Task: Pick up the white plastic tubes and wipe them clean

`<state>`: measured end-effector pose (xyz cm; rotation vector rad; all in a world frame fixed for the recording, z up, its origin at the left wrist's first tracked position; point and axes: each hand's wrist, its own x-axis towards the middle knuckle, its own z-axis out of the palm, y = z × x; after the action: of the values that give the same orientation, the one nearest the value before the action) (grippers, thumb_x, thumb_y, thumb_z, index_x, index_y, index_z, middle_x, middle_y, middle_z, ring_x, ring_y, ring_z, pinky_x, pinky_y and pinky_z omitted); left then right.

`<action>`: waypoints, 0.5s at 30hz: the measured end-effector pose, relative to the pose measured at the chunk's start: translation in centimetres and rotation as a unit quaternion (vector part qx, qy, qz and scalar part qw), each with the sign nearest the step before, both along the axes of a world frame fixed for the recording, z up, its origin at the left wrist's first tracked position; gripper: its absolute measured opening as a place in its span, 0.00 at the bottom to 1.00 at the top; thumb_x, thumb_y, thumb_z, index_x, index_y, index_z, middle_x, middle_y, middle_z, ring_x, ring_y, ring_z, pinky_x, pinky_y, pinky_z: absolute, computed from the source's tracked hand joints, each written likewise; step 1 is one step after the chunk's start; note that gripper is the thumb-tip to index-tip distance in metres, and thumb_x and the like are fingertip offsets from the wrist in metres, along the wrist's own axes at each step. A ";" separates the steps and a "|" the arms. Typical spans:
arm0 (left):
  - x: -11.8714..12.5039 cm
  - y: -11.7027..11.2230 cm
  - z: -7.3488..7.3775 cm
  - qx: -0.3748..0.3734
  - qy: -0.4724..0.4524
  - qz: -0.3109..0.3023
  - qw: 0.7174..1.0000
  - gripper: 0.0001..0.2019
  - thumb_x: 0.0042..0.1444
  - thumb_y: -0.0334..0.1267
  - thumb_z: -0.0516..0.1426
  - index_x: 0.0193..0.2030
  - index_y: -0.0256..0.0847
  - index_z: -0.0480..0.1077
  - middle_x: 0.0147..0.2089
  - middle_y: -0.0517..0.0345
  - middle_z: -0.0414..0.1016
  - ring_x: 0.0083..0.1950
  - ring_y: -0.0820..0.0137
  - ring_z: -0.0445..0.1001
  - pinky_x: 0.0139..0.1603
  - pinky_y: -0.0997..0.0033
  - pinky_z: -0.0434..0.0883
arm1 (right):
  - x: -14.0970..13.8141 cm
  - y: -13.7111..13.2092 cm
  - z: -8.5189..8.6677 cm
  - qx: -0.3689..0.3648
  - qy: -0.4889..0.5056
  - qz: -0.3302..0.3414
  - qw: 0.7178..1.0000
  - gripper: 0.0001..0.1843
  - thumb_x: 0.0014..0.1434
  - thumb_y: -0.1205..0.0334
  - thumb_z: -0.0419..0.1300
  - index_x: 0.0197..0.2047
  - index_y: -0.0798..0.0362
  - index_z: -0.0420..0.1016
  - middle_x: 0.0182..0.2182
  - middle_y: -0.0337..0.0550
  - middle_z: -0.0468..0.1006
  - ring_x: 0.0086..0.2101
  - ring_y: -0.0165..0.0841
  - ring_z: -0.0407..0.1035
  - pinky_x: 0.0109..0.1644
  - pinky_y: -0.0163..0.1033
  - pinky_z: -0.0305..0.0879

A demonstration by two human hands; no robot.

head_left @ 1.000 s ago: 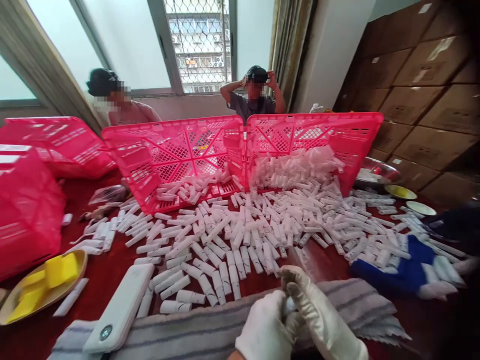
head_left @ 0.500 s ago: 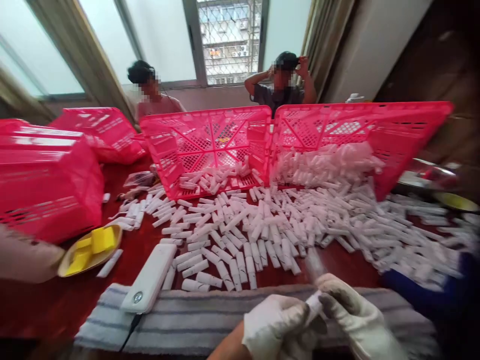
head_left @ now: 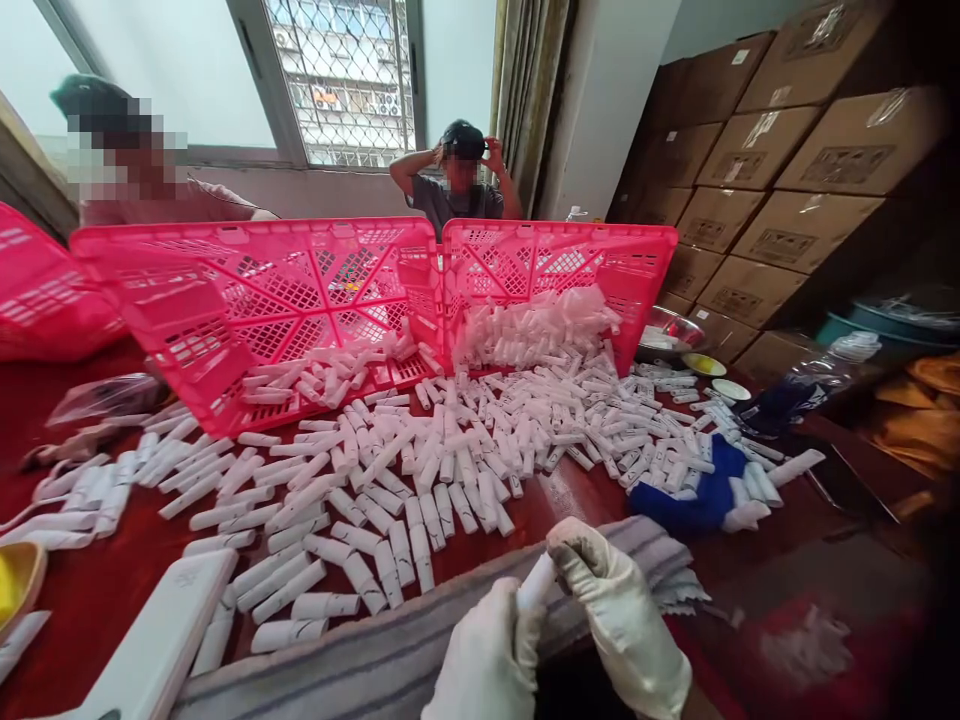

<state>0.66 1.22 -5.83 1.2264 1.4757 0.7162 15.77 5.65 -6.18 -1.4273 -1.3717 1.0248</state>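
Both my hands wear white gloves and meet above the near edge of a grey striped towel (head_left: 420, 640). My left hand (head_left: 487, 650) is closed around a small white tube (head_left: 537, 582). The fingers of my right hand (head_left: 611, 600) pinch the upper end of the same tube. Many similar white tubes (head_left: 394, 500) lie spread over the dark red table, just beyond the towel. To the right of my hands, a blue cloth (head_left: 694, 490) has several tubes on and around it.
Two pink crates (head_left: 315, 290) lie tipped toward me with more tubes inside. A white power bank (head_left: 161, 630) rests at the left. On the right are a clear bottle (head_left: 817, 385) and stacked cardboard boxes (head_left: 780, 230). Two people sit behind the crates.
The view has swung to the right, so the boxes and bottle now show. My hands stay together on the tube; a clear, blurred piece near the right fingertips no longer shows.
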 end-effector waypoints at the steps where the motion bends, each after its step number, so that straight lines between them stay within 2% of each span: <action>1: 0.4 -0.1 0.0 0.034 0.075 0.012 0.997 0.18 0.55 0.54 0.49 0.46 0.48 0.68 0.42 0.50 0.74 0.48 0.58 0.71 0.39 0.68 0.68 | 0.0 -0.1 0.2 -0.008 0.010 -0.020 1.000 0.17 0.50 0.40 0.58 0.32 0.43 0.77 0.21 0.43 0.73 0.30 0.45 0.70 0.27 0.45 0.68; 3: 1.1 -0.1 0.2 0.081 0.187 0.014 0.979 0.17 0.57 0.49 0.47 0.48 0.48 0.69 0.42 0.50 0.76 0.48 0.58 0.73 0.43 0.66 0.68 | 0.1 -0.1 0.8 -0.025 0.034 -0.050 0.998 0.16 0.49 0.41 0.61 0.29 0.45 0.75 0.21 0.41 0.71 0.28 0.42 0.68 0.27 0.43 0.67; 4: 1.2 -0.1 0.2 0.088 0.201 0.004 0.976 0.17 0.58 0.48 0.47 0.47 0.49 0.70 0.41 0.52 0.77 0.45 0.59 0.74 0.44 0.66 0.69 | 0.1 -0.1 1.1 -0.029 0.042 -0.053 0.997 0.16 0.48 0.41 0.61 0.27 0.46 0.74 0.21 0.40 0.70 0.27 0.39 0.66 0.28 0.41 0.66; 6: 1.3 -0.1 0.0 0.105 0.198 -0.001 0.975 0.15 0.59 0.47 0.47 0.46 0.50 0.70 0.42 0.54 0.78 0.43 0.61 0.75 0.45 0.66 0.69 | 0.2 -0.1 1.9 -0.041 0.058 -0.041 0.997 0.18 0.48 0.42 0.63 0.25 0.49 0.71 0.20 0.37 0.67 0.24 0.34 0.62 0.27 0.37 0.62; 9: 0.9 0.2 -0.6 0.173 0.176 0.033 0.968 0.16 0.56 0.46 0.51 0.48 0.47 0.71 0.47 0.52 0.77 0.47 0.58 0.74 0.50 0.64 0.68 | 0.0 -0.1 2.8 -0.068 0.077 -0.012 0.995 0.21 0.47 0.43 0.63 0.22 0.52 0.68 0.18 0.33 0.62 0.22 0.28 0.56 0.26 0.33 0.57; 11: 0.7 0.4 -0.7 0.186 0.136 0.056 0.972 0.15 0.54 0.45 0.54 0.47 0.45 0.72 0.48 0.50 0.76 0.49 0.57 0.73 0.50 0.64 0.67 | -0.2 -0.1 2.8 -0.074 0.085 -0.009 0.994 0.22 0.47 0.42 0.63 0.22 0.53 0.67 0.19 0.33 0.62 0.22 0.27 0.55 0.26 0.32 0.55; 13: 0.5 0.6 -0.4 0.117 0.042 0.068 0.990 0.15 0.53 0.48 0.56 0.43 0.44 0.73 0.43 0.51 0.77 0.46 0.59 0.73 0.46 0.67 0.67 | -0.3 -0.1 2.7 -0.058 0.088 -0.015 0.994 0.22 0.47 0.42 0.63 0.23 0.53 0.68 0.20 0.33 0.64 0.23 0.27 0.57 0.27 0.32 0.57; 14: 0.4 0.6 -0.2 0.052 -0.034 0.069 0.996 0.16 0.53 0.51 0.56 0.42 0.43 0.72 0.39 0.52 0.77 0.41 0.62 0.73 0.42 0.69 0.68 | -0.3 -0.1 2.5 -0.044 0.089 -0.015 0.995 0.22 0.47 0.42 0.63 0.23 0.53 0.68 0.20 0.33 0.64 0.23 0.28 0.57 0.28 0.33 0.57; 15: 0.1 0.5 0.1 -0.020 -0.128 0.064 0.989 0.18 0.52 0.53 0.57 0.42 0.41 0.71 0.33 0.54 0.75 0.35 0.67 0.72 0.36 0.72 0.67 | -0.2 -0.1 2.4 -0.032 0.087 -0.009 0.996 0.22 0.47 0.42 0.64 0.23 0.53 0.69 0.20 0.34 0.64 0.24 0.28 0.58 0.29 0.33 0.58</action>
<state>0.79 1.75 -5.72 0.9751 1.3559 0.8910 15.56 5.54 -3.78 -1.3606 -1.2075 1.1608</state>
